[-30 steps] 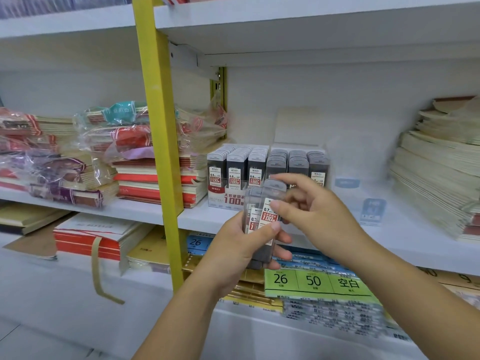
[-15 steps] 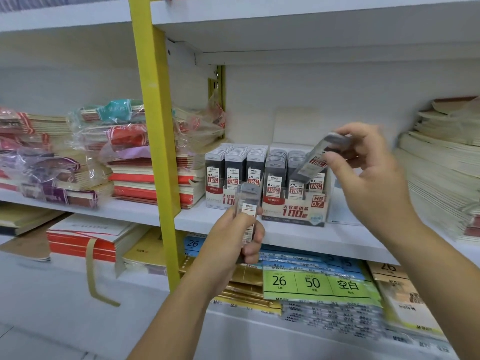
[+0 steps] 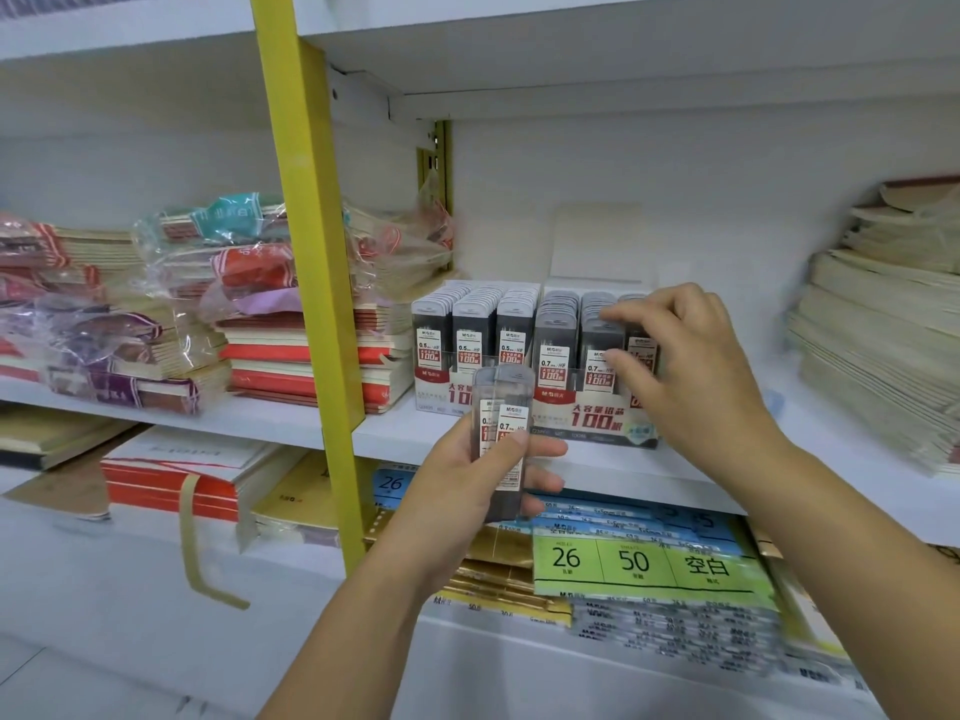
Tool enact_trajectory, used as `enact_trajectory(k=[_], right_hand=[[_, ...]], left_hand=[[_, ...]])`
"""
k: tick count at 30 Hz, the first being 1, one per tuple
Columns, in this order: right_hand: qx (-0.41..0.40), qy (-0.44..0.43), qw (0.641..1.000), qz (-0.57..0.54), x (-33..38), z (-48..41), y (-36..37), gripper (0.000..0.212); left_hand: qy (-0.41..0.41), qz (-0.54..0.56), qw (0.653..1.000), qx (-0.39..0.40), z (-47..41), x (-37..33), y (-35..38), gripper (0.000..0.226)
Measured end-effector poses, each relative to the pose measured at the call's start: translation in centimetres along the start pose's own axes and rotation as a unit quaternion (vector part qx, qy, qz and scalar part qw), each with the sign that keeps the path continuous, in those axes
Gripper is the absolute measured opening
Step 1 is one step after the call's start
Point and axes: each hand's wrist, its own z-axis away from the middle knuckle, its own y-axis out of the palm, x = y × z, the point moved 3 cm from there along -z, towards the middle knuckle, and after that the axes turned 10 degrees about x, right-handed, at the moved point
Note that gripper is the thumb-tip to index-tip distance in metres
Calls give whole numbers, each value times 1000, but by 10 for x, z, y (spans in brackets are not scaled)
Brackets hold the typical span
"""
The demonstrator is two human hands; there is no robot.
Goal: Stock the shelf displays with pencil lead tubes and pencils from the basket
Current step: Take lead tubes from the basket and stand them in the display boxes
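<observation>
Two display boxes of dark pencil lead tubes stand side by side on the white shelf (image 3: 395,433): the 0.5 box (image 3: 441,394) on the left, the 0.7 box (image 3: 597,420) on the right. My left hand (image 3: 457,485) grips two clear-capped lead tubes (image 3: 501,433) upright in front of the boxes. My right hand (image 3: 691,376) reaches over the 0.7 box's rightmost column. Its thumb and fingers pinch a lead tube (image 3: 641,353) standing at the front of that column. The hand hides the rest of the column.
A yellow upright post (image 3: 306,252) stands left of the boxes. Stacked notebooks (image 3: 311,356) and plastic-wrapped bundles (image 3: 104,330) fill the shelf's left part; a tall stack of paper books (image 3: 872,356) sits at the right. Below lie packs with a green label (image 3: 639,563).
My right hand took one tube from the bundle in my left hand, raised it to the right, then lowered it into the 0.7 box's rightmost column. My left hand stayed roughly in place.
</observation>
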Motion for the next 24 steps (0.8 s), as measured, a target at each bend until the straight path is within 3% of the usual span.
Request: enact_trajectory(k=[6,9,12,15,19,21,24], right_hand=[[30,9,999,21,0,11,4,47],[5,-19,1000,9,11,22,2,45],[19,-33,991,-130,26,30,-2,37],[86,21,946,-312,35,35,2,34],[128,62,905,-400,36,34,4,29],[95,79,902,-414,31,30,-2,27],[-52,76,910,-405,14,18,-30,24]], left_hand=[[12,61,998,21,2,-5,10,35],[20,67,997,38,1,-5,15,36],[34,68,996,56,1,-6,19,31],[43,61,995,66,1,-6,21,24],[34,41,996,72,-2,-2,23,32],[24,32,997,67,-3,0,23,39],[15,10,999,26,-6,2,16,31]])
